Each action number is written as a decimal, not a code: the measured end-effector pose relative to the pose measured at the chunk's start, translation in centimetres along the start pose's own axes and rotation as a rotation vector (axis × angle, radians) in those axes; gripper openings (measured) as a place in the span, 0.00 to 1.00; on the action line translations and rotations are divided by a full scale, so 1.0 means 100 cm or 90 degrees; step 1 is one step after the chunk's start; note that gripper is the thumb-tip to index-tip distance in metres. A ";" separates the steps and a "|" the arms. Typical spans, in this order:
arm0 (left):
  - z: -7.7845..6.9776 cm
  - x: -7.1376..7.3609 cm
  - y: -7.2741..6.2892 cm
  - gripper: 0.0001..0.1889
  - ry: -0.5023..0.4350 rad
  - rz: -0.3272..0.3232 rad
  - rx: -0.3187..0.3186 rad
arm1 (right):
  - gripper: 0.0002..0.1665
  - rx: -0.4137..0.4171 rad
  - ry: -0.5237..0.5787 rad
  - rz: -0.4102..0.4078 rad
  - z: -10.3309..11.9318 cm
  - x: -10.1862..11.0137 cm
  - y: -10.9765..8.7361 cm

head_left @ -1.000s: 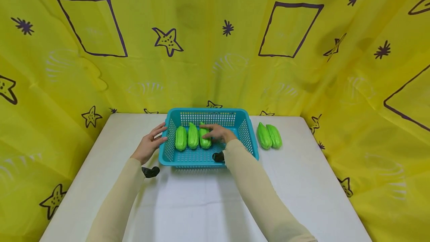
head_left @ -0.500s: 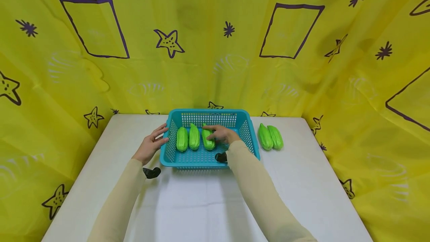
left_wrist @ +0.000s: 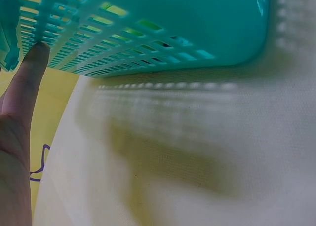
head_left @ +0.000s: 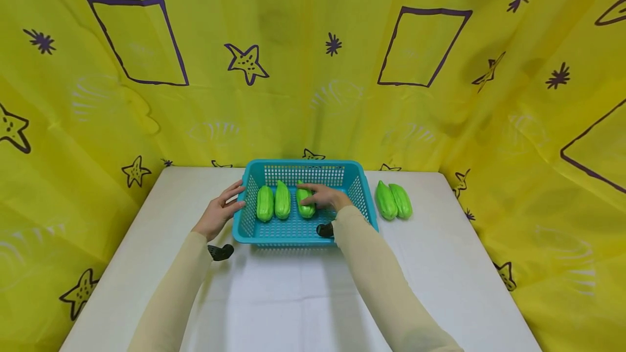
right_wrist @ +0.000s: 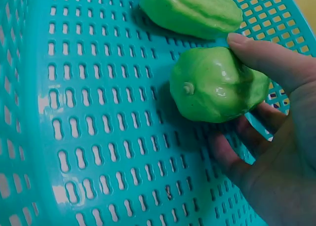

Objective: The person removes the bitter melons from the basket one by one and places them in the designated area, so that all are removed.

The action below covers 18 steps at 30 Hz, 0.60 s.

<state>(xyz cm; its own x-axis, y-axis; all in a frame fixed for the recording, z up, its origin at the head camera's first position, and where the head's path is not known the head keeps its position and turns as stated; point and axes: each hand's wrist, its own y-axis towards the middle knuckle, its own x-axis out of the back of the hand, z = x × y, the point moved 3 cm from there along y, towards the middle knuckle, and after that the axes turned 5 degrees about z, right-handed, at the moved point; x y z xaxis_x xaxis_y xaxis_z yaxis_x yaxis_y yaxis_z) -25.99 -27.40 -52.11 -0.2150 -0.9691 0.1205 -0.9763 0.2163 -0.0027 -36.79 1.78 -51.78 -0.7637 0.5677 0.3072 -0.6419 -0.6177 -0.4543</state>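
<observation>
A turquoise plastic basket [head_left: 288, 238] stands on the white table, with three light green, ridged gourds lying inside. My right hand [head_left: 325, 197] holds the rightmost gourd [head_left: 306, 209], thumb on one side and fingers on the other, as the right wrist view shows. That gourd still lies low over the basket floor. To its left are a middle gourd [head_left: 282, 200] and a left gourd [head_left: 265, 203]. My left hand [head_left: 218, 215] touches the basket's left side with fairly straight, spread fingers. In the left wrist view, one finger [left_wrist: 27, 83] lies against the perforated outer wall.
Two more green gourds [head_left: 393, 201] lie side by side on the table [head_left: 293, 297], right of the basket. A yellow patterned curtain [head_left: 293, 113] surrounds the table at the back and sides. Dark wrist-mounted pieces [head_left: 221, 252] stick out by both wrists.
My right hand has shifted the rightmost gourd a little to the right, widening the gap to the middle one. My left hand stays at the basket's left side.
</observation>
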 end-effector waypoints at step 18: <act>0.001 0.001 0.000 0.32 -0.006 0.001 -0.001 | 0.38 0.024 -0.064 -0.039 -0.001 0.002 0.001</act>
<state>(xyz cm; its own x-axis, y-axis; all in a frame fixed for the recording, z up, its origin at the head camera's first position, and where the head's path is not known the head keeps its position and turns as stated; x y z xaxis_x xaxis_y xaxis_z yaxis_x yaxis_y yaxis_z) -26.03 -27.49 -52.19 -0.2175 -0.9698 0.1108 -0.9758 0.2187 -0.0013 -36.99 1.92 -51.82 -0.7245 0.5493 0.4164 -0.6886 -0.6040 -0.4013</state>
